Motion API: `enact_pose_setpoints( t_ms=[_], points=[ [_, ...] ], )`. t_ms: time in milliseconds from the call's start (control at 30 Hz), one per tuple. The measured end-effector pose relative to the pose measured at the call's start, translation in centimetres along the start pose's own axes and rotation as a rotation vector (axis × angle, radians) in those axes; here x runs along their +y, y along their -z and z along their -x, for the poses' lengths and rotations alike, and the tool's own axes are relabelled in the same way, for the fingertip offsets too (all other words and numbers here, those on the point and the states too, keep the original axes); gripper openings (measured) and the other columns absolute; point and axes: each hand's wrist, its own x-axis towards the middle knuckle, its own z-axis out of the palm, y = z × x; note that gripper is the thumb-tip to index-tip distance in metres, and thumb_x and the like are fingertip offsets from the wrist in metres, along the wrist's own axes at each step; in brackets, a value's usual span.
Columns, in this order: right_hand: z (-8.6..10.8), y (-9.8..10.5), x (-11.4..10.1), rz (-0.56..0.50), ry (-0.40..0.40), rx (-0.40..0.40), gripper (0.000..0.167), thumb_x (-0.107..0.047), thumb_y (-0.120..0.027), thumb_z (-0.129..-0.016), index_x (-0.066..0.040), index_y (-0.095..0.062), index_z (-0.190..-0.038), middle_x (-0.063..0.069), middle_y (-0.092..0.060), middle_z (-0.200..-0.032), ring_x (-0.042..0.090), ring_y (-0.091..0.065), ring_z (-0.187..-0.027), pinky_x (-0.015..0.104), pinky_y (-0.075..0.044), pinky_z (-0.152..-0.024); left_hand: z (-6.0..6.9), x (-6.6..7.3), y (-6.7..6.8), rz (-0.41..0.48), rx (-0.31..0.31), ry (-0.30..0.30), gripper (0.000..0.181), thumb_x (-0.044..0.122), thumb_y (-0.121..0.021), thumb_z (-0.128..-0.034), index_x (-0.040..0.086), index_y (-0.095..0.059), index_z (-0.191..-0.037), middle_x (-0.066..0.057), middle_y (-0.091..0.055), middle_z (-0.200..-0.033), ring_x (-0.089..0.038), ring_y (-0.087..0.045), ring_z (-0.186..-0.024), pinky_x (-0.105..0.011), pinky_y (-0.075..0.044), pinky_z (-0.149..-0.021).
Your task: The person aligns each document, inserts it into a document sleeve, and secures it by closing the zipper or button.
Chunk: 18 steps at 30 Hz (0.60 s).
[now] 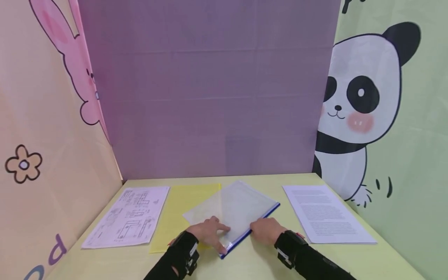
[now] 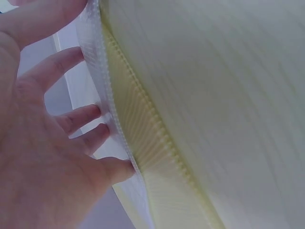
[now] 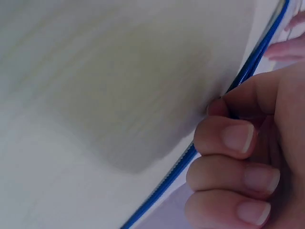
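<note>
A clear, frosted zip pouch [image 1: 245, 200] lies slanted on the table, a blue zipper along its lower right edge. My right hand [image 1: 266, 231] pinches that blue zipper [image 3: 171, 174] near the middle between thumb and index finger, with the other fingers curled, as the right wrist view shows. My left hand [image 1: 210, 232] rests on the pouch's lower left part, fingers spread and fairly straight, its thumb close to the zipper's bottom end. In the left wrist view the fingertips [image 2: 125, 168] touch a ribbed clear edge. Part of the zipper is hidden behind my right hand.
A yellow translucent folder [image 1: 176, 214] lies partly under the pouch. Left of it is a sheet with technical drawings [image 1: 129, 214]; at the right lie printed text pages [image 1: 327, 214]. A purple cloth panel [image 1: 210, 97] stands behind the table [image 1: 269, 268], with patterned side walls.
</note>
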Motion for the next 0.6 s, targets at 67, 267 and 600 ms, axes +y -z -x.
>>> enact_pose_setpoints(
  t_ms=[67, 267, 600],
  points=[
    [0.1, -0.04, -0.15, 0.034, 0.009, 0.013, 0.013, -0.016, -0.063, -0.097, -0.011, -0.063, -0.085, 0.003, -0.06, -0.077, 0.017, -0.053, -0.068, 0.039, -0.052, -0.069, -0.02, -0.22, -0.09, 0.004, 0.0, -0.006, 0.066, 0.041, -0.088, -0.0756, 0.034, -0.065, -0.137, -0.011, -0.047, -0.144, -0.033, -0.048, -0.129, -0.059, -0.045, -0.1],
    [0.02, -0.19, 0.07, 0.002, -0.006, 0.01, 0.011, -0.016, -0.062, -0.096, -0.012, -0.063, -0.086, 0.004, -0.063, -0.081, 0.018, -0.056, -0.072, 0.041, -0.054, -0.071, -0.14, -0.42, 0.01, 0.011, 0.0, -0.018, 0.067, 0.04, -0.09, -0.074, 0.033, -0.066, -0.136, -0.011, -0.048, -0.14, -0.033, -0.049, -0.128, -0.057, -0.044, -0.103],
    [-0.26, -0.05, 0.56, 0.005, -0.031, 0.031, 0.015, -0.017, -0.063, -0.094, -0.01, -0.062, -0.08, 0.006, -0.062, -0.078, 0.022, -0.06, -0.073, 0.045, -0.055, -0.071, -0.08, 0.11, 0.36, 0.013, 0.006, -0.01, 0.068, 0.038, -0.092, -0.0714, 0.031, -0.068, -0.134, -0.008, -0.052, -0.129, -0.029, -0.052, -0.119, -0.053, -0.046, -0.1]
  ],
)
